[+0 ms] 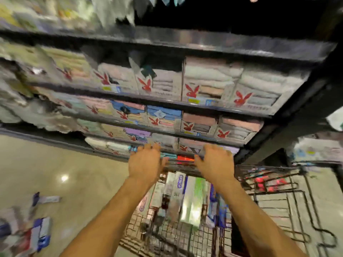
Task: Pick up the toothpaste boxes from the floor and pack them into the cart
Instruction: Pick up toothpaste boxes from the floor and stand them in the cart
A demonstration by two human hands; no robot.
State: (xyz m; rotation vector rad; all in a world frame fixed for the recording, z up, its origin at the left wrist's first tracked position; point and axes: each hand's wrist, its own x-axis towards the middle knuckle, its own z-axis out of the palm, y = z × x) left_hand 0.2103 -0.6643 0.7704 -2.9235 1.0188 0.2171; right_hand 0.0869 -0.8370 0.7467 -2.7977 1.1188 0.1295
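Note:
A wire shopping cart point(167, 236) stands below me, with several toothpaste boxes point(193, 197) lying lengthwise in it. My left hand point(146, 162) and my right hand point(215, 162) reach over its far end, fingers spread and fairly straight. Between the two palms sit red and teal boxes point(185, 158); blur hides whether the palms touch them. More toothpaste boxes lie on the floor at the lower left: a scattered heap point(39, 232) and one single box point(47, 199).
Dark store shelves point(167, 102) stacked with folded towels in display boxes rise right behind the cart. A second wire cart point(269, 182) with red items stands at the right. Glossy beige floor point(83, 173) spreads to the left.

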